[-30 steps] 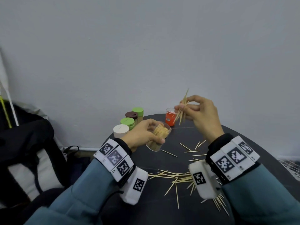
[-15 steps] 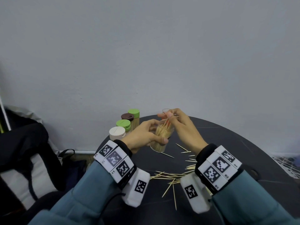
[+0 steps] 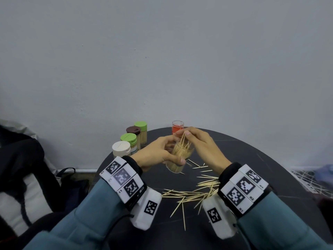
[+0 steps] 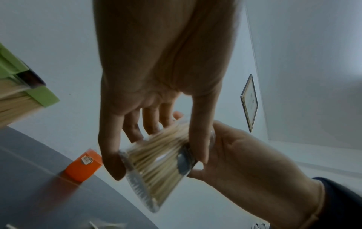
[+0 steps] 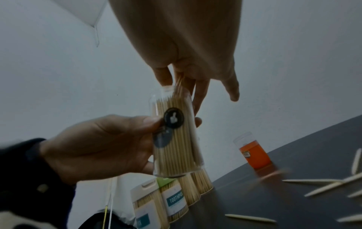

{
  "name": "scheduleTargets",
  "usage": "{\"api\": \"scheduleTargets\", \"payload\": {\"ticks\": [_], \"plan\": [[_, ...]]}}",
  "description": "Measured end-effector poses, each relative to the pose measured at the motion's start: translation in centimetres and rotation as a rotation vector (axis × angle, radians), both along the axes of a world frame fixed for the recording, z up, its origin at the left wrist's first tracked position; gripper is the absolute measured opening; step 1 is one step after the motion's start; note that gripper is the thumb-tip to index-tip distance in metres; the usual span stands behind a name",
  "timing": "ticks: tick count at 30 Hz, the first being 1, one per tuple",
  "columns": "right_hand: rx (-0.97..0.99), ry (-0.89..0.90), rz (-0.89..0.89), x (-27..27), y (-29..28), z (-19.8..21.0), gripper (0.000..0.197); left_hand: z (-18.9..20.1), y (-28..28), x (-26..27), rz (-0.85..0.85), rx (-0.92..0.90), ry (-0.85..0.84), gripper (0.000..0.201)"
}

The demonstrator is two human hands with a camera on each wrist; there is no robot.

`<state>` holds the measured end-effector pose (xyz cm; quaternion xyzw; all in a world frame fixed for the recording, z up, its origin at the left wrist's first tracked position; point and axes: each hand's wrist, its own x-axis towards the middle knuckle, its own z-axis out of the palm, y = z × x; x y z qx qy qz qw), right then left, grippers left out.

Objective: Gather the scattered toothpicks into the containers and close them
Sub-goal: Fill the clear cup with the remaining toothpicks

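Table: round dark tabletop by a grey wall.
Closed jars: four lidded toothpick containers at its far left edge.
Left hand: wrapped around a clear plastic toothpick jar, tilted, lifted off the table.
Right hand: fingertips pinching a toothpick bundle at the jar's mouth.
Orange container: open, behind the hands.
Loose toothpicks: scattered near the wrists.

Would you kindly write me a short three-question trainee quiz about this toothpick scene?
1. True or false: the left hand holds the clear container off the table.
2. How many capped containers stand at the table's far left edge? A) two B) four C) six
3. Fill in: the right hand pinches ____ at the container's mouth.

Key: 1 true; 2 B; 3 toothpicks.
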<state>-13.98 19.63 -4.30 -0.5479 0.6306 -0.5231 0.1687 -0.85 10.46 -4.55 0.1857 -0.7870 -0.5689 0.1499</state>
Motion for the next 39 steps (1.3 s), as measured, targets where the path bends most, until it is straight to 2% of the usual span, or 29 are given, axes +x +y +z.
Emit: {"api": "scheduleTargets", "payload": {"ticks": [8, 14, 17, 21, 26, 29, 33, 36, 39], "plan": [[0.077, 0.076, 0.026, -0.4, 1.0, -0.7, 0.028, -0.2, 0.2, -0.4, 0.024, 0.019, -0.019, 0.041], [0.105, 0.009, 0.077, -0.2, 1.7, -0.2, 0.041, -0.1, 0.0, -0.3, 0.058, 0.04, -0.017, 0.04], [0.171, 0.11, 0.146, 0.1, 1.7, -0.3, 0.042, -0.1, -0.1, -0.2, 0.062, 0.035, -0.032, 0.042], [0.221, 0.238, 0.11, 0.2, 2.1, -0.2, 0.041, -0.1, -0.4, -0.2, 0.085, 0.066, -0.017, 0.041], [0.118, 0.291, 0.068, -0.5, 3.0, 0.2, 0.039, 0.4, -0.3, -0.4, 0.099, 0.099, 0.029, 0.04], [0.135, 0.347, 0.087, -0.8, 3.5, 0.5, 0.037, 0.5, 0.2, -1.0, 0.097, 0.064, 0.02, 0.04], [0.207, 0.325, 0.114, -1.4, 4.6, 1.0, 0.04, 0.3, 1.2, -2.1, 0.079, 0.057, 0.006, 0.04], [0.184, 0.287, 0.056, -2.5, 5.7, 1.2, 0.041, 0.5, 2.0, -3.1, 0.067, 0.069, -0.005, 0.049], [0.155, 0.284, 0.015, -4.3, 7.0, 1.3, 0.046, 0.5, 2.6, -4.2, 0.055, 0.069, -0.014, 0.05]]}}
